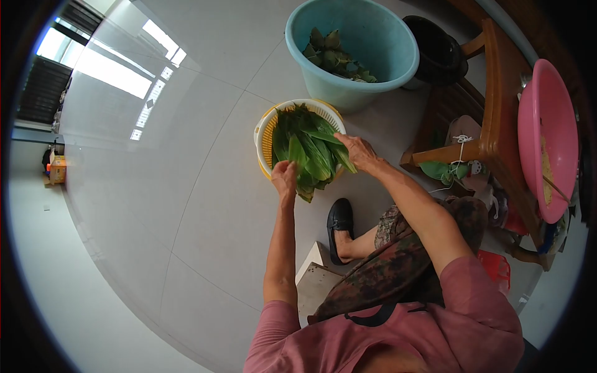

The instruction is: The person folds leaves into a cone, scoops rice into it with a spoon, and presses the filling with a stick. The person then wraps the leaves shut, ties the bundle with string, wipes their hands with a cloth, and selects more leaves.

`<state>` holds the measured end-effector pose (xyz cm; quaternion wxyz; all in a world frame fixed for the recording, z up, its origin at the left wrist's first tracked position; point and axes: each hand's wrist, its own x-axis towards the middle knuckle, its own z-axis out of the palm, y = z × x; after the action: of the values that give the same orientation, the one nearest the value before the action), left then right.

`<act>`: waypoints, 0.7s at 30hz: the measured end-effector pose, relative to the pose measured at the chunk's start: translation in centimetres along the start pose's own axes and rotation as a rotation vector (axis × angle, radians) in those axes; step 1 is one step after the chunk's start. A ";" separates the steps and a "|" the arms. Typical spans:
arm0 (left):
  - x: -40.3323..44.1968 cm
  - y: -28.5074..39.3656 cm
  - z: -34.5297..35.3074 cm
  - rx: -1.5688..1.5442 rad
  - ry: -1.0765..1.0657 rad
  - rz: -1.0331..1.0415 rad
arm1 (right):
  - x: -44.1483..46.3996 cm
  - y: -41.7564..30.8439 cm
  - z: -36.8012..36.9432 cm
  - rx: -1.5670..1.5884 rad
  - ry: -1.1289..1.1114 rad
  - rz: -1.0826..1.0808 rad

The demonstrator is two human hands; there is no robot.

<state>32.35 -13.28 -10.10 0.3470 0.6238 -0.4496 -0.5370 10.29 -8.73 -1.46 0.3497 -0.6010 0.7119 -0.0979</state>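
Note:
Long green leaves (317, 158) lie heaped in a white and yellow plastic basket (267, 140) on the floor before me. At the basket's near left rim, my left hand (284, 178) is closed in a pinch on a single leaf (296, 151), which points upward. My right hand (359, 152) is over the right rim, its fingers closed at the end of another leaf (324, 136). The fingertips of both hands are partly hidden.
Behind the basket stands a light blue tub (354, 87) holding green leaf-wrapped bundles (336, 56). To the right, a pink basin (528, 124) with yellowish contents and a stick rests on a wooden chair (491, 124). A dark pot (432, 46) sits behind.

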 end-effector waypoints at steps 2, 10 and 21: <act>0.7 0.5 -0.5 -0.179 0.048 -0.038 | 0.1 0.4 0.8 -0.147 0.070 -0.094; 0.4 5.5 -2.3 -0.829 0.016 -0.188 | 0.0 -0.8 7.1 -0.296 -0.029 -0.396; 2.0 3.1 2.5 -0.478 0.072 -0.149 | 0.3 -2.0 3.1 -0.100 -0.012 -0.227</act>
<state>29.34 -16.06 -8.47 0.4598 0.5743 -0.2500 -0.6295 13.76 -8.70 -2.75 0.3101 -0.6951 0.6412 -0.0977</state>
